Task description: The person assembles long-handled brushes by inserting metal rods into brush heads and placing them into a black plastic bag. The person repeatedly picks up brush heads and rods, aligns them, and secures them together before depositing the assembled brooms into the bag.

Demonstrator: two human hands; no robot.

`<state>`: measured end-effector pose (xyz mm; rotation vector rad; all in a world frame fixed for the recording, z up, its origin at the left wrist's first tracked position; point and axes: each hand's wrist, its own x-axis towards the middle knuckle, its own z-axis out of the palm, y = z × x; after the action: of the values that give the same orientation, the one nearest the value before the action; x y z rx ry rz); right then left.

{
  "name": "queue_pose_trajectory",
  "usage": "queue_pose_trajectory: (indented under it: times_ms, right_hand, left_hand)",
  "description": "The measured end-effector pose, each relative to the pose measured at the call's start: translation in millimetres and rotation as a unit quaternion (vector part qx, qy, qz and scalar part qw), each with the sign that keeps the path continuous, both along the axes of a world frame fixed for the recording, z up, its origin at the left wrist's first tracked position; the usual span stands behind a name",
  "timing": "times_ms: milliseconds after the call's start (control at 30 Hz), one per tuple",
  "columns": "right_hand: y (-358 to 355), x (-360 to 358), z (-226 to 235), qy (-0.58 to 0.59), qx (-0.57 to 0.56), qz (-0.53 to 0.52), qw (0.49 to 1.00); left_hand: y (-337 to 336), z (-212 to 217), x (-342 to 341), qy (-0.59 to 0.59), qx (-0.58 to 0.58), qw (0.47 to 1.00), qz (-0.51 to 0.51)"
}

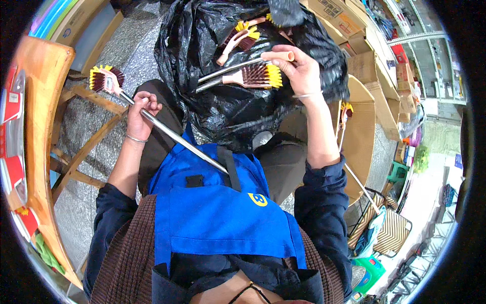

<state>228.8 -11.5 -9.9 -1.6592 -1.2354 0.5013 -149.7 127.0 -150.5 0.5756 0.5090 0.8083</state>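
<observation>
My left hand point(142, 114) is closed around the metal pole of a scrub brush point(106, 79), whose head has yellow and dark bristles. That pole slants down across my lap to my blue apron point(223, 213). Between the thumb and fingers of my right hand point(302, 76) is the pink end grip of a metal handle point(277, 55). Just below that handle, a second scrub brush point(255, 76) with a metal shaft lies over a black plastic bag point(202, 30). Farther back, loose pink brush heads point(238, 40) rest on the bag.
A wooden table point(53, 126) with red and white packages stands at the left. Cardboard boxes point(374, 81) are stacked at the right. An open carton point(359, 121) beside my right arm has a long-handled brush point(346, 110) at it. A patterned chair point(395, 230) stands behind at right.
</observation>
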Motion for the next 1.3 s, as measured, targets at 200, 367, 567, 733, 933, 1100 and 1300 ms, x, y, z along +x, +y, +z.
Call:
queue_pose_trajectory:
  times_ms: [200, 367, 567, 733, 933, 1100, 1300]
  right_hand:
    - [19.2, -18.3, -84.8, -0.090, -0.084, -0.189, 0.974]
    - [16.2, -36.4, -121.6, -0.068, -0.024, -0.139, 0.988]
    - [10.4, -40.3, -104.9, -0.087, -0.038, -0.125, 0.988]
    - [9.2, -40.0, -105.3, -0.071, -0.032, -0.131, 0.988]
    - [9.9, -39.6, -105.5, -0.050, -0.016, -0.144, 0.988]
    - [6.6, -42.1, -98.4, -0.029, -0.013, -0.144, 0.989]
    - [2.3, -41.1, -97.9, 0.036, -0.033, -0.118, 0.992]
  left_hand:
    - [0.3, -3.4, 12.8, 0.023, -0.001, 1.000, 0.005]
    - [-0.9, 52.0, 38.8, 0.097, 0.019, 0.995, -0.012]
    - [51.1, 155.1, 133.4, 0.084, 0.217, 0.965, -0.124]
    - [106.8, 170.2, 233.7, 0.499, 0.560, 0.656, -0.086]
    - [119.2, 114.8, 331.3, 0.507, 0.662, 0.535, -0.137]
    - [125.2, 84.4, 371.6, 0.607, 0.567, 0.535, -0.156]
    - [118.2, 81.6, 356.5, 0.553, 0.583, 0.593, -0.047]
